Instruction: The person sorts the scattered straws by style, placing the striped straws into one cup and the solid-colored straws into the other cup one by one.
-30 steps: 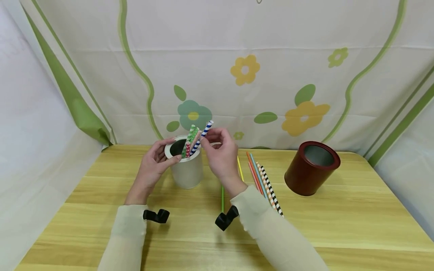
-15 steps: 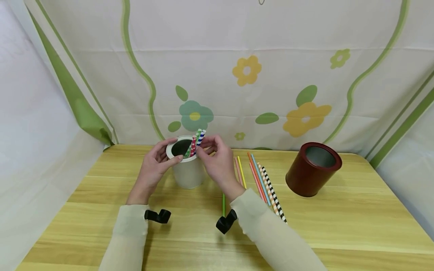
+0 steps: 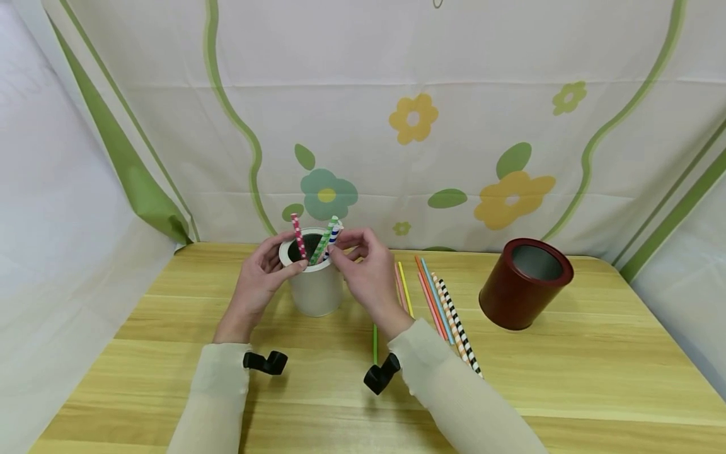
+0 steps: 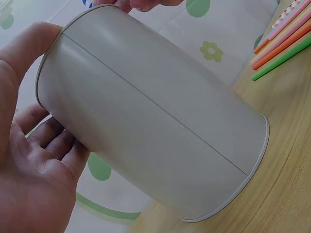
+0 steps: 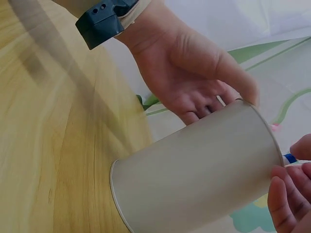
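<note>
A whitish can (image 3: 315,295) stands upright on the table, its open top holding several patterned paper straws. My left hand (image 3: 256,282) grips the can at its left side, thumb over the near rim and fingers behind, as the left wrist view also shows. Inside leans a red straw with white dots (image 3: 297,236), tipped left. Green-and-white straws (image 3: 324,241) tilt right, beside a blue-and-white striped straw (image 3: 334,234). At the right rim, my right hand (image 3: 368,271) pinches the blue-striped straw between thumb and fingers. The straws' lower ends are hidden in the can.
Right of my right hand lie loose straws, among them a yellow one (image 3: 405,287), a blue one (image 3: 437,299) and a black-and-white striped one (image 3: 460,328). A green straw (image 3: 375,343) lies partly under my right wrist. Further right stands a dark red can (image 3: 522,290).
The red dotted straw has swung left, away from the others. My right hand has come down and left with the blue-striped straw, which now sits lower. The left hand keeps its grip.
</note>
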Tool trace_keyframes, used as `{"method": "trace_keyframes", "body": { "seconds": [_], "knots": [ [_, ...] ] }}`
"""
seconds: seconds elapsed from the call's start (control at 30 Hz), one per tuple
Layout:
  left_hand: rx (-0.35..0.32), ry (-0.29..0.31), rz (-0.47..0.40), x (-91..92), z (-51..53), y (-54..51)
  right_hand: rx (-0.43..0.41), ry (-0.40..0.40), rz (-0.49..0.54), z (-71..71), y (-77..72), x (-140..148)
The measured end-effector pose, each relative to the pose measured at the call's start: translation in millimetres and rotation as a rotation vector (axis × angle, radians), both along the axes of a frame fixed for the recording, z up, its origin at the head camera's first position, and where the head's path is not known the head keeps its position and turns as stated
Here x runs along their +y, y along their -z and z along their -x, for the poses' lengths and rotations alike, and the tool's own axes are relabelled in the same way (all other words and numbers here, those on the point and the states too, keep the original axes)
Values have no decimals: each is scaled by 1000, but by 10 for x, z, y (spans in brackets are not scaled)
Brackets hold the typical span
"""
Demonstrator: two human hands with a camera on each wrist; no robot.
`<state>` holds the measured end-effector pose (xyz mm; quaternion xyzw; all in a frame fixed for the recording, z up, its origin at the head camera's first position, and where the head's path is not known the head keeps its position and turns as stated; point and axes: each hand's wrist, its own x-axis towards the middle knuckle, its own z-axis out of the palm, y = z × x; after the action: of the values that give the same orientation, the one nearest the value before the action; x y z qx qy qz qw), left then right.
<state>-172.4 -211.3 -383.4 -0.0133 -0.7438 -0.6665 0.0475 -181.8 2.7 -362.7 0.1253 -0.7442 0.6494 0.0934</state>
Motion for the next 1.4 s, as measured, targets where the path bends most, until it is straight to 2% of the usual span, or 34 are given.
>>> {"method": "trace_keyframes", "body": {
  "seconds": [0.27, 0.5, 0.7, 0.8, 0.97, 1.2, 1.4],
  "knots": [
    [-3, 3, -12, 7, -2, 5, -30, 51, 47, -77, -8, 230],
    [-28, 4, -11, -8, -4, -1, -63, 128, 90, -105, 102, 605],
    [-36, 7, -10, 6, 0, -1, -131, 220, 52, -101, 224, 965],
    [-36, 15, -16, 13, 2, -1, -176, 285, -32, -106, 285, 1131],
    [-26, 23, -21, 17, 18, -1, -245, 358, -278, -122, 387, 1365],
    [3, 29, -55, 19, 24, 20, -246, 342, -513, -110, 456, 1573],
    [15, 48, -50, 18, 4, 16, -294, 318, -640, -107, 499, 1659]
  ]
}}
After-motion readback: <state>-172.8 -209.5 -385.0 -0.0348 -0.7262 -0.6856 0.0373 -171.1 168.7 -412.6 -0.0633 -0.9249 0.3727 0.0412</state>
